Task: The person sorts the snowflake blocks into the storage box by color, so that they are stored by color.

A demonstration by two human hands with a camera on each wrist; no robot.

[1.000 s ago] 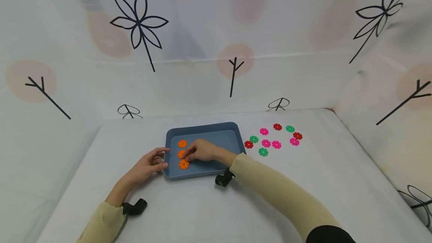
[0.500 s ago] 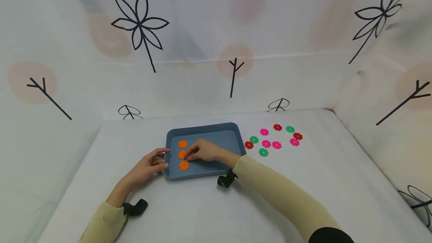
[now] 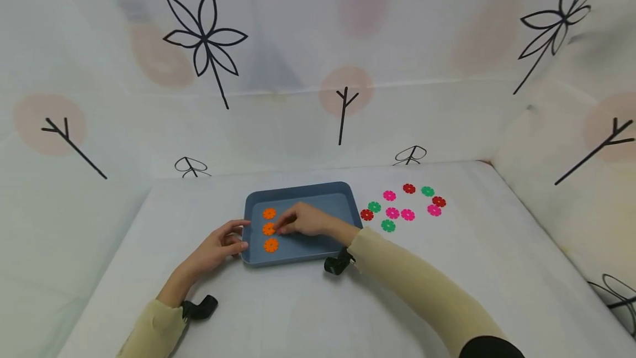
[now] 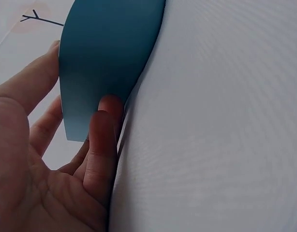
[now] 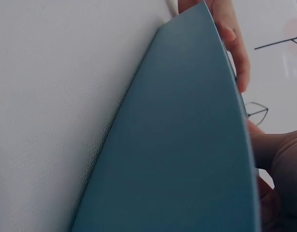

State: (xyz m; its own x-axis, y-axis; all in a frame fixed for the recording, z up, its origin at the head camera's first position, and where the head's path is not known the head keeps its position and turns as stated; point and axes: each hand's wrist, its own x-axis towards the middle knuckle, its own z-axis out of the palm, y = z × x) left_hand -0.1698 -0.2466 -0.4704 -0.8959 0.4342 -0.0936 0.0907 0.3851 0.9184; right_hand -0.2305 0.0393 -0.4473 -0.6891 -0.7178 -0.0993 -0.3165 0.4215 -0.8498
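Note:
Three orange flower-shaped plastic discs with notched edges lie flat in a column at the left of a shallow blue-grey tray [image 3: 328, 206]: a top disc [image 3: 269, 213], a middle disc [image 3: 268, 229] and a bottom disc [image 3: 270, 245]. My right hand [image 3: 308, 220] reaches in over the tray, fingers loosely bent, fingertips right at the middle disc's right edge. My left hand [image 3: 218, 243] rests against the tray's left end, index finger and thumb at the rim. In the left wrist view, the fingers [image 4: 101, 145] touch the outside of its wall. The right wrist view mostly shows the tray's side [image 5: 172, 121].
Right of the tray, loose discs lie on the white cloth [image 3: 298, 314]: three green, three red and several pink, such as a green disc [image 3: 388, 225], a red disc [image 3: 439, 201] and a pink disc [image 3: 408, 215]. Patterned cloth walls [image 3: 298, 126] stand behind and at the sides.
My right fingertips have shifted slightly up and right, away from the bottom disc, uncovering more of the middle one. The left hand stays at the tray's end, and the discs lie as before.

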